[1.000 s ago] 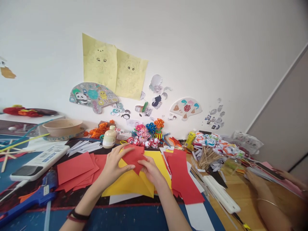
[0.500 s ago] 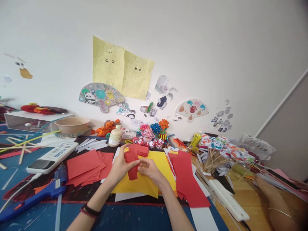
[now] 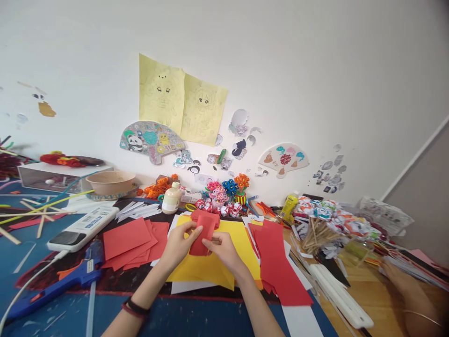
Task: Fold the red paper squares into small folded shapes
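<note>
Between both hands is a folded piece of red paper [image 3: 202, 234], held up over the yellow paper [image 3: 233, 241]. My left hand [image 3: 180, 241] pinches its left edge, the thumb lying across its front. On the lower right edge, the thumb and fingers of my right hand [image 3: 220, 248] are closed. Just behind the held piece lies a small stack of red paper [image 3: 214, 218]. Left of my hands, red paper sheets [image 3: 131, 241] are spread in an overlapping pile. Longer red sheets [image 3: 275, 257] lie to the right.
A blue glue gun [image 3: 66, 285] and a white power strip [image 3: 82, 229] are on the left. A glue bottle [image 3: 171, 199] and paper flowers [image 3: 229, 189] stand along the wall. At right are another white strip [image 3: 342, 295], bundled sticks [image 3: 317, 234] and another person's hand [image 3: 398, 274].
The red paper has turned from a tilted pose to more upright, its flat face towards me. My right hand has closed on its lower edge. The whole view has shifted slightly.
</note>
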